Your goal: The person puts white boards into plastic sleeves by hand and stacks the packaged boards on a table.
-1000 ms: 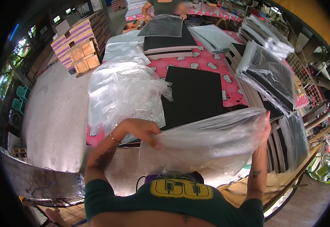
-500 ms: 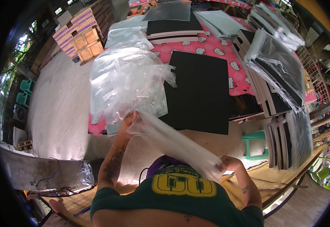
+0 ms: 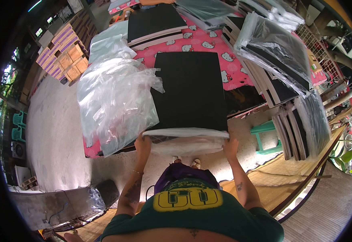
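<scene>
A large black board (image 3: 188, 90) lies flat on the pink patterned tablecloth, its near edge reaching the table's front. Across that edge stretches a clear plastic bag (image 3: 186, 142), its mouth at the board's near end and its body hanging bunched below. My left hand (image 3: 143, 144) is closed on the bag at the board's left corner. At the right corner my right hand (image 3: 230, 145) grips the bag's other side. Fingertips of both hands are partly hidden by plastic. Left of the board spreads a heap of loose clear plastic bags (image 3: 117, 97).
Stacked black boards (image 3: 155, 20) lie at the table's far side, near another person's arm (image 3: 155, 2). Plastic-covered boards (image 3: 276, 52) are piled on the right. Wrapped boards (image 3: 301, 129) stand upright beside a green stool (image 3: 264, 135). Stacked boxes (image 3: 65, 52) are at far left.
The bag, held slantwise near my body before, now spans the board's near edge. Both hands moved forward to the board's corners. At the far side, the clear sheet over the black stack shifted right.
</scene>
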The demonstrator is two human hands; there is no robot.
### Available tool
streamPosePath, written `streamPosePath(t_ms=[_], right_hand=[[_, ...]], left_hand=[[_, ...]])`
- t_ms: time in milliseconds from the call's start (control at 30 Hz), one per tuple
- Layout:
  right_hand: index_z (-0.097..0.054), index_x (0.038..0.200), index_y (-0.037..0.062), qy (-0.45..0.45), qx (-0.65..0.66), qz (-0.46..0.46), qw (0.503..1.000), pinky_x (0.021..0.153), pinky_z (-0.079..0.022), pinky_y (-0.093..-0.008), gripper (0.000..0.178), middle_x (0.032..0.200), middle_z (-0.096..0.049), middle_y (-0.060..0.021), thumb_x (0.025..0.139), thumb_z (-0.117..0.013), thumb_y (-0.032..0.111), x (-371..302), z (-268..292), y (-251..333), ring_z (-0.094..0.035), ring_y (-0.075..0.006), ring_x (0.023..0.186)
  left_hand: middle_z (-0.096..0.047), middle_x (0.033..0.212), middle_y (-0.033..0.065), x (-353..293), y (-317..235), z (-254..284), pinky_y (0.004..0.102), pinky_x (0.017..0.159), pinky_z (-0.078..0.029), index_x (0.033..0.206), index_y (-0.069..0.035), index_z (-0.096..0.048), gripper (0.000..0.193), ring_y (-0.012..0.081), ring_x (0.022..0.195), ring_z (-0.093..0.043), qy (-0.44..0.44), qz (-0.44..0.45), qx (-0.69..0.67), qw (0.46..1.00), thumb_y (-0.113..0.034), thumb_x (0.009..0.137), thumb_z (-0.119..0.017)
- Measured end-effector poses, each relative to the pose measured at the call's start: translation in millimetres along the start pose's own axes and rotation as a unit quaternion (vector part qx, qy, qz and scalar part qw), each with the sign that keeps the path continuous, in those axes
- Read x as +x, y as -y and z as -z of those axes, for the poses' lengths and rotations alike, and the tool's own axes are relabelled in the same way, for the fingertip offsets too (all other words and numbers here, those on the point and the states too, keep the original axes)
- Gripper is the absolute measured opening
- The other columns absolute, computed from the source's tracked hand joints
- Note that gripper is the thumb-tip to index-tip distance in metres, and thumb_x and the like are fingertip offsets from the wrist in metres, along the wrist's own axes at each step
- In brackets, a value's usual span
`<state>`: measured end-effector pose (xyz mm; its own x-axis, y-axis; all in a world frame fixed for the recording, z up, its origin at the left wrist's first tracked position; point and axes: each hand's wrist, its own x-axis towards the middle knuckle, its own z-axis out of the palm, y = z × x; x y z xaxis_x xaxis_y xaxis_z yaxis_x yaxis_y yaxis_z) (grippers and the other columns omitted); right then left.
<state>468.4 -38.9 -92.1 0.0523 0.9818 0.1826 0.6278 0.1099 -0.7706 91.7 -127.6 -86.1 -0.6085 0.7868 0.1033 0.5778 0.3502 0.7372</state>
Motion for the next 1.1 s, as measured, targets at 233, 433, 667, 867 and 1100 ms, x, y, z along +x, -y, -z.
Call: streamPosePath(t_ms=[233, 433, 667, 867, 1100], right_hand=[[-0.057, 0.116, -0.0011, 0.034, 0.073, -0.129, 0.988, 0.081, -0.048, -0.0322, 0.044, 0.111, -0.061, -0.0208, 0.073, -0.054, -0.009, -3, 27, 51, -0.062, -0.0255, 0.097], [-0.051, 0.128, 0.0037, 0.087, 0.475, -0.024, 0.875, 0.083, -0.046, -0.0295, 0.046, 0.114, -0.059, -0.0107, 0.081, -0.051, 0.006, 28, 158, 138, -0.057, -0.0177, 0.099], [-0.055, 0.124, 0.0018, 0.137, 0.781, 0.100, 0.602, 0.097, -0.046, -0.0391, 0.032, 0.121, -0.062, -0.0117, 0.099, -0.047, 0.020, 177, 187, 237, -0.059, -0.0229, 0.112], [-0.059, 0.109, 0.0065, 0.026, 0.792, 0.034, 0.609, 0.088, -0.049, -0.0367, 0.022, 0.106, -0.066, -0.0050, 0.100, -0.047, 0.022, 247, 144, 196, -0.063, -0.0175, 0.098], [-0.060, 0.108, 0.0103, 0.046, 0.724, -0.079, 0.684, 0.078, -0.050, -0.0302, 0.019, 0.096, -0.064, 0.0015, 0.093, -0.060, 0.023, 161, 12, 73, -0.061, -0.0115, 0.086]], left_hand=[[-0.060, 0.071, 0.0116, 2, -21, 31, 0.0317, 0.053, -0.046, 0.112, 0.002, -0.062, 0.035, 0.0171, 0.061, -0.057, 0.062, 0.022, -0.070, 0.995, -0.012, 0.082, -0.051], [-0.060, 0.095, 0.0109, 35, -102, 153, 0.0280, 0.075, -0.045, 0.108, -0.006, -0.056, 0.028, 0.0142, 0.089, -0.058, 0.124, -0.112, -0.394, 0.904, -0.025, 0.088, -0.054], [-0.060, 0.120, 0.0093, 206, -250, 182, 0.0285, 0.086, -0.049, 0.128, -0.007, -0.051, 0.037, 0.0152, 0.101, -0.060, 0.237, -0.126, -0.757, 0.595, -0.007, 0.091, -0.057], [-0.066, 0.103, 0.0006, 280, -270, 43, 0.0169, 0.062, -0.050, 0.118, -0.007, -0.058, 0.029, 0.0060, 0.081, -0.062, 0.251, 0.060, -0.764, 0.591, -0.006, 0.090, -0.059], [-0.061, 0.086, 0.0020, 255, -44, -70, 0.0326, 0.076, -0.049, 0.099, -0.003, -0.061, 0.014, 0.0152, 0.083, -0.057, 0.275, 0.075, -0.606, 0.743, -0.012, 0.088, -0.058]])
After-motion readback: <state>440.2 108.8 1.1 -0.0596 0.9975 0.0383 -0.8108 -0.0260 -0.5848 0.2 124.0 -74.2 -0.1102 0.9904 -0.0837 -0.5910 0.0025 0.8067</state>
